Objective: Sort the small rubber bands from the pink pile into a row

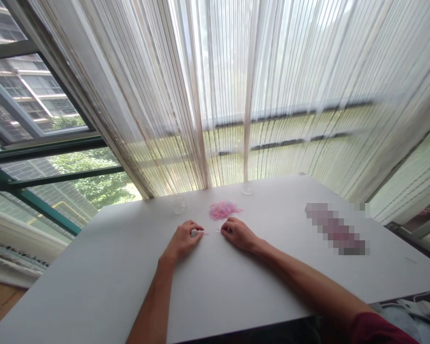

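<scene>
My left hand (186, 239) rests on the white table (103, 277), thumb and forefinger pinched together on a thin pink strand (206, 234) whose tip pokes out to the right. Facing it across a small gap, my right hand (238, 234) is closed in a pinch too. A tiny pale strand (218, 230) sticks out from its fingertips, too small to make out clearly. Just beyond both hands lies a loose heap of thin pink and lilac strands (223, 210), perhaps small elastic bands; their exact kind is unclear.
Two clear, see-through containers stand near the far edge: one cup (180, 205) left of the heap, one low dish (248, 190) behind it. A blurred-out dark red object (336, 229) lies on the right. Sheer curtains (229, 95) hang behind the table; cables (412, 306) lie at lower right.
</scene>
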Available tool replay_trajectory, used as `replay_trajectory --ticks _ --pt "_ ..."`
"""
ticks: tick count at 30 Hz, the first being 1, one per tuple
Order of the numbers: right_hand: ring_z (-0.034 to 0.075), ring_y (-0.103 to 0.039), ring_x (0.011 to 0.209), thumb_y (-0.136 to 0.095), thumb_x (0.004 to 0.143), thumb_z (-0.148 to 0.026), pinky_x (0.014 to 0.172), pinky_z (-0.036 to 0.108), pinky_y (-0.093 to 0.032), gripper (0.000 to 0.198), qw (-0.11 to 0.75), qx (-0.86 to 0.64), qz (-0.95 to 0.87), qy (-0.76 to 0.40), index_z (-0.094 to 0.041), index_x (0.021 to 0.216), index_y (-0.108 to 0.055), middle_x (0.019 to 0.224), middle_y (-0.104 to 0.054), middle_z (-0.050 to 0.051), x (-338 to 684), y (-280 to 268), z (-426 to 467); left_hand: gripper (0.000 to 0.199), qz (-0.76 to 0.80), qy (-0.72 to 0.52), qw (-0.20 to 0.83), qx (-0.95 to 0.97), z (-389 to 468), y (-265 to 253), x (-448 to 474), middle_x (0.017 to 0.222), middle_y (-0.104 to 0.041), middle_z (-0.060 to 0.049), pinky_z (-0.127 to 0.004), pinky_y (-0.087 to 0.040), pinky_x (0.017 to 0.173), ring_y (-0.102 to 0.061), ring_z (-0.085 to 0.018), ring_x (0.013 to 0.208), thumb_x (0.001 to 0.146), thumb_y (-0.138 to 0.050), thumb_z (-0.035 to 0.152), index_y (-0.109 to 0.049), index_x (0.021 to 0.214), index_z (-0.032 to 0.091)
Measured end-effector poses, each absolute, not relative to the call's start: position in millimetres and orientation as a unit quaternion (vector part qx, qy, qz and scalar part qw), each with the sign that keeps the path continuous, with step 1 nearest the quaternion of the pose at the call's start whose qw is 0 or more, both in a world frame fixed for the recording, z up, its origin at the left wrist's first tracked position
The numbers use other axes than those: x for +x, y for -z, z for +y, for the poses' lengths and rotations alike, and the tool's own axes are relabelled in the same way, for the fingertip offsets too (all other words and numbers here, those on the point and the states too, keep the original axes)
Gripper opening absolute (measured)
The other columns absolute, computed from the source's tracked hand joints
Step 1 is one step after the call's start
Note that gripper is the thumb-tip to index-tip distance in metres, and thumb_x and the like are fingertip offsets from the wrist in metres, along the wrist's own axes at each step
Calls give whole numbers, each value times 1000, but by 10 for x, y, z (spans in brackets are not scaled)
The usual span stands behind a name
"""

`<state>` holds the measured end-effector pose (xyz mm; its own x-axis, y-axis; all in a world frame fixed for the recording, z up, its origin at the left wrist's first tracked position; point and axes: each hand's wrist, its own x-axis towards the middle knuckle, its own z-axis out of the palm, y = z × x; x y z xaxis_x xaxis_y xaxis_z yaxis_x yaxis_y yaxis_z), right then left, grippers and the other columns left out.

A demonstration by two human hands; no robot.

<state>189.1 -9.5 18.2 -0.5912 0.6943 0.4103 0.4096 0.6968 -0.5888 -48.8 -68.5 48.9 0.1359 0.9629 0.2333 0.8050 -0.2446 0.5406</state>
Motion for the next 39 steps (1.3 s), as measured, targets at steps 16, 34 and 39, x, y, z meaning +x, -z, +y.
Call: replay_trajectory --ticks 16,34,39 --pt "14 -58 74 -62 84 -12 72 26 -48 9 312 -312 -875 -201 -16 84 -70 84 -60 4 1861 -191 -111 22 609 -270 131 734 -682 -511 -504 91 -68 -6 -28 -49 70 -59 -17 73 82 -57 30 -75 93 21" --pt "15 -62 72 -60 86 -18 72 27 -52 13 305 -353 -854 -232 -19 85 -73 87 -63 5 2637 -299 -8 25 598 -293 100 739 -650 -479 -409 83 -67 -3 -28 -47 69 -52 -14 63 87 -53 36 -72 93 21" --pt "14 -62 72 -61 85 -20 72 27 -52 12 305 -363 -844 -250 -19 86 -73 87 -62 4 2676 -267 24 23 585 -273 100 758 -567 -595 -209 85 -68 -3 -27 -46 69 -54 -14 65 87 -55 35 -72 93 21"
